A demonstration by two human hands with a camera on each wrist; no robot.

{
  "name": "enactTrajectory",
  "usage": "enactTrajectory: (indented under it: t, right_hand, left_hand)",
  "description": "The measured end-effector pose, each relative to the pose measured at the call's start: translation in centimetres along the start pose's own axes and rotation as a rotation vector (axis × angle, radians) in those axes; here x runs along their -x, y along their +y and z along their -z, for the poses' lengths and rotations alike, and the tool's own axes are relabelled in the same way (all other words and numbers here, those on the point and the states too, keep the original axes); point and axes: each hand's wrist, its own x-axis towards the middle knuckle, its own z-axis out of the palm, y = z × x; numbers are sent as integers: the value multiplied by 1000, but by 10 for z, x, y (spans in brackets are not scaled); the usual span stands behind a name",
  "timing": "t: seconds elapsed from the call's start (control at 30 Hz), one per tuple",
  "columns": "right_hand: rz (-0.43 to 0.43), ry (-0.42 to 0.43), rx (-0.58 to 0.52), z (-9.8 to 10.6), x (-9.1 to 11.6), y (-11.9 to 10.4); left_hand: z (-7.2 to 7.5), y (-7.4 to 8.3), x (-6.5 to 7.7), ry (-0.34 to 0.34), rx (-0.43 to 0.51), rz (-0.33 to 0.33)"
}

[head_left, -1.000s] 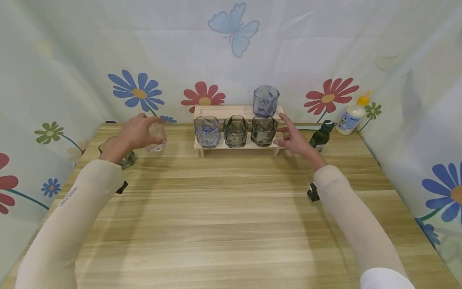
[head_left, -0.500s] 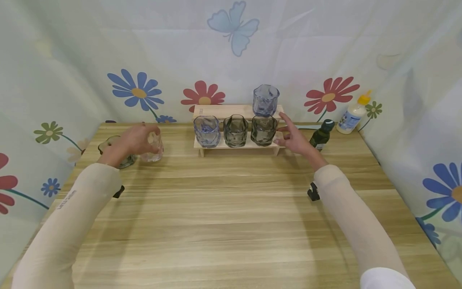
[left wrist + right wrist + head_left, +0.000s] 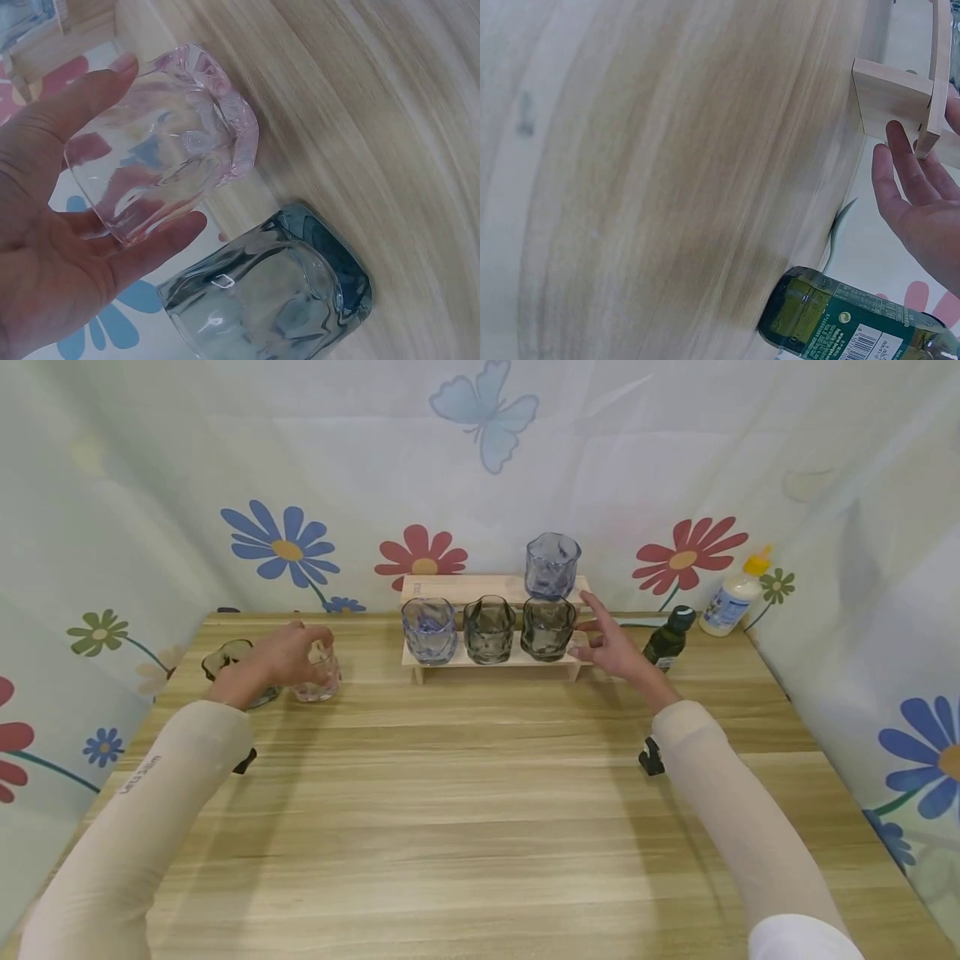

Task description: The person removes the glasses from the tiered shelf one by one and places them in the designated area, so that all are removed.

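A clear, faintly pink glass (image 3: 165, 142) stands low at the table's left rear, at or just above the surface. My left hand (image 3: 288, 656) holds it from above, thumb on one side and fingers on the other. Close by is a smoky grey glass (image 3: 270, 285), partly behind the wrist in the head view. My right hand (image 3: 615, 647) rests at the right end of a two-tier wooden rack (image 3: 465, 589), fingers fairly straight against its edges. On the lower shelf stand a bluish glass (image 3: 430, 633) and two dark grey glasses, one at centre (image 3: 489, 631). Another bluish glass (image 3: 552, 567) sits on top.
A dark green bottle (image 3: 669, 639) stands beside the right hand. Farther right is a white bottle (image 3: 727, 603) with a yellow cap. Flowered curtains (image 3: 480, 485) surround the wooden table (image 3: 465, 827) at the back and sides.
My left hand has lowered the pink glass and shifted it slightly left, closer to the smoky grey glass. The right hand and the rack have stayed put.
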Motion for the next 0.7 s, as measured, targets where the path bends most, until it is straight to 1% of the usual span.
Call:
enactTrajectory:
  t: [0.17,0.37,0.47,0.57,0.7]
  right_hand:
    - [-6,10,23,-1,0,-2]
    - [-4,11,30,-2,1,-4]
    - [-1,11,26,-2,1,-4]
    - [1,8,10,-1,-2,2]
    - [13,18,5,-1,-11,23]
  left_hand:
    - [-2,-4,0,1,-19,-5]
    - [-2,-4,1,-2,-41,-24]
    - [-2,-3,2,-1,-44,-21]
    - [-2,-3,3,3,-45,-12]
    - [-3,-1,4,4,-33,-4]
